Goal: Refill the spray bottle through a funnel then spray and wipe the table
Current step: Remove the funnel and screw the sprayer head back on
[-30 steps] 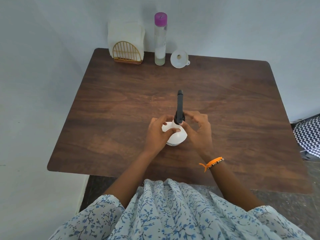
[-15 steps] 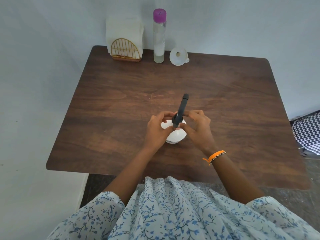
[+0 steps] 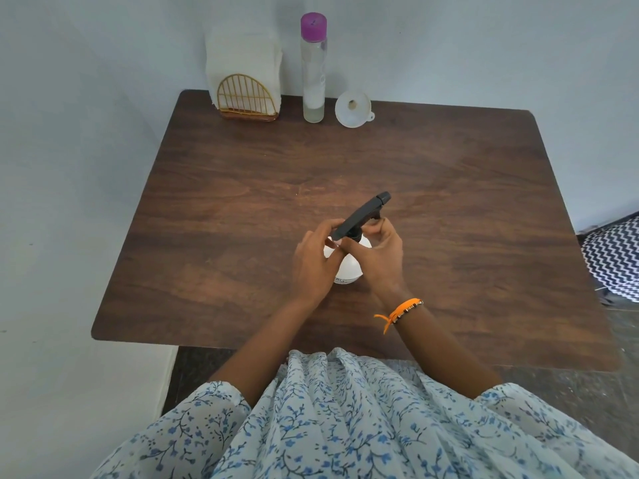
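Hands meet over the white spray bottle [image 3: 347, 267], which stands upright near the middle of the wooden counter [image 3: 207, 271], close enough to the person to be worked on with bent elbows. The left hand [image 3: 313, 264] curls round the bottle's shoulder, apparently to brace the body against turning, while the right hand [image 3: 378, 257], with an orange wristband [image 3: 403, 310] behind it, pinches at the collar under the black trigger head [image 3: 363, 216]. That head sits skewed, its nozzle pointing up and to the right, which fits a cap being unscrewed so the neck can take a funnel; whether the threads have let go cannot be told. Refilling looks not yet begun. Well apart, along the far edge by the wall, the supplies wait in a row: a white funnel [image 3: 352, 108] lying tipped on its side, just left of it a tall clear bottle with a purple cap [image 3: 313, 74], holding some liquid low down, and at the left a gold wire holder [image 3: 247, 98] with white paper napkins [image 3: 242, 53] for the wiping.
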Demonstrator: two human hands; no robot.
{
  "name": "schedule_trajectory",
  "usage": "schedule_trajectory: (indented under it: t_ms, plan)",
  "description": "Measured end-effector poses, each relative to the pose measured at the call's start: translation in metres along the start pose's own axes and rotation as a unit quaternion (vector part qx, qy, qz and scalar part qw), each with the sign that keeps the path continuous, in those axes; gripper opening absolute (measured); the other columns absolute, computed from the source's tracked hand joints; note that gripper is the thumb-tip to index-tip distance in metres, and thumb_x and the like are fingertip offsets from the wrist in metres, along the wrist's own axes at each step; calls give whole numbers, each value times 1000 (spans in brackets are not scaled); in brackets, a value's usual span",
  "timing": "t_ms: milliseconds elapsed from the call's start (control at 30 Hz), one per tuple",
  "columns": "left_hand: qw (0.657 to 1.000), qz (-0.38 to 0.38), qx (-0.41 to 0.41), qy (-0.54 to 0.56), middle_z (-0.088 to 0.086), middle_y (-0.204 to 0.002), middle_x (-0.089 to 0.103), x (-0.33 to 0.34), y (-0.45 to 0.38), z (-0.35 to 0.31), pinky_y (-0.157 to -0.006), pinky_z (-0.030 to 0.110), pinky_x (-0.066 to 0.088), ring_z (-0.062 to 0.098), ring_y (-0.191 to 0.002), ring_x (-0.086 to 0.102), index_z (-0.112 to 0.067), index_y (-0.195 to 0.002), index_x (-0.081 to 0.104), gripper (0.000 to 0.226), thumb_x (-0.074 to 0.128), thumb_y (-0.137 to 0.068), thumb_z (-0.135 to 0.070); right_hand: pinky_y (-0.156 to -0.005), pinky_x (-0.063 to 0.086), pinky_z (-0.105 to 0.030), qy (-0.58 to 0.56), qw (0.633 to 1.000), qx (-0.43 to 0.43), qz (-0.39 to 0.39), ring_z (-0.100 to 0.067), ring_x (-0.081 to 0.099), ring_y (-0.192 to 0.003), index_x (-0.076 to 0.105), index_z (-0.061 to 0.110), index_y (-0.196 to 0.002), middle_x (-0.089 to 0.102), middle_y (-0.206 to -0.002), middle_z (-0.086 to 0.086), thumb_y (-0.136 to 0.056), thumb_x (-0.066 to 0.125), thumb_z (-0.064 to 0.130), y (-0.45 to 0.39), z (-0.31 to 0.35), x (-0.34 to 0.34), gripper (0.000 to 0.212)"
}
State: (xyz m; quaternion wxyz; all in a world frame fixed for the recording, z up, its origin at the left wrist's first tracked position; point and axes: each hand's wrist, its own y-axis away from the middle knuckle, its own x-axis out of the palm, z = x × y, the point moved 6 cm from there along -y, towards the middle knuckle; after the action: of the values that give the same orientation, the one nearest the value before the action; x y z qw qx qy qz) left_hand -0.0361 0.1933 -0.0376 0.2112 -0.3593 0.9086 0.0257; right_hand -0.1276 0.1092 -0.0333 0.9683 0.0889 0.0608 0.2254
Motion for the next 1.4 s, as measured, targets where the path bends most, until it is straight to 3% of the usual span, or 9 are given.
schedule_trajectory:
  t_ms: [233,333,400,533,600,800,933,1200,1400]
  plan:
    - [998,63,-11,-8,-37,-99,54,1,-4,5,-93,43,46,-3,-94,53,-53,-116,46,29,46,-87,-47,-103,36,-56,-13,991,-39,130,-26,55,-115,63,21,-112,64,-117,3,-80,67,38,6,-4,-4,37]
    - [995,93,-17,-36,-33,-101,52,2,-5,8,-98,47,38,1,-95,48,-39,-121,51,30,45,-91,-40,-103,35,-56,9,987,-47,154,-26,53,-118,62,31,-118,61,-125,5,-85,60,39,7,-1,1,34]
    - [993,107,-26,-47,-29,-105,51,4,-6,12,-100,47,36,5,-98,47,-34,-126,50,31,46,-95,-36,-102,40,-49,31,988,-62,140,-22,54,-113,63,36,-112,60,-123,5,-84,61,37,6,2,0,28]
    - [993,107,-39,-2,-31,-117,50,3,-2,16,-98,45,42,3,-106,53,-50,-117,38,32,52,-89,-42,-81,37,-2,45,993,-65,89,-3,52,-98,67,23,-103,56,-114,-3,-80,73,19,2,3,-6,24]
    - [995,84,-52,14,-28,-114,52,2,0,17,-94,39,47,0,-102,54,-48,-111,40,32,57,-86,-38,-75,36,2,38,995,-68,63,4,52,-91,69,16,-101,58,-108,0,-77,75,11,2,3,-8,25]
    - [999,26,-40,9,-11,-112,60,2,3,15,-82,29,49,3,-90,59,-29,-112,46,32,62,-87,-18,-91,48,-37,-64,997,-30,-8,-26,59,-104,66,29,-76,67,-95,1,-66,83,10,6,-9,-4,28]
    - [999,18,-33,7,-12,-108,62,1,1,13,-77,31,52,7,-84,61,-28,-108,46,31,64,-83,-25,-88,45,-28,-79,996,-33,-10,-15,61,-96,64,21,-77,68,-87,9,-69,80,5,10,-9,-1,25]
    - [998,42,-40,14,-23,-106,56,-1,-7,11,-85,31,50,5,-99,56,-35,-105,44,42,72,-78,-19,-92,39,-17,122,981,-112,97,-21,47,-116,61,20,-119,62,-119,6,-83,64,30,1,-18,-3,37]
    - [999,19,-45,4,-9,-106,60,3,-3,14,-79,44,49,17,-83,54,-31,-103,44,38,54,-70,-49,-97,44,-37,58,995,-79,18,-21,51,-112,62,25,-102,61,-107,6,-76,76,21,3,-16,-3,30]
